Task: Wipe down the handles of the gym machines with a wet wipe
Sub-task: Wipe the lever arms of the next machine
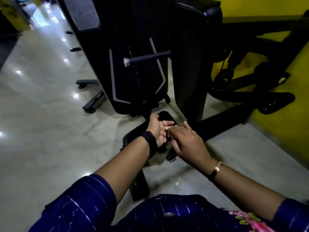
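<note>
Hands meet over the far edge of the black seat pad, and we judge this to be preparation. Our left hand lies palm-up, fingers fairly straight, cradling a pale scrap we take for the wet wipe. Our right hand lays its fingertips on the scrap; whether they pinch it we cannot tell. The handle juts from the machine, well apart beyond the hands, and we see nothing barring the way to it.

Head view, looking down, close above hands
</note>
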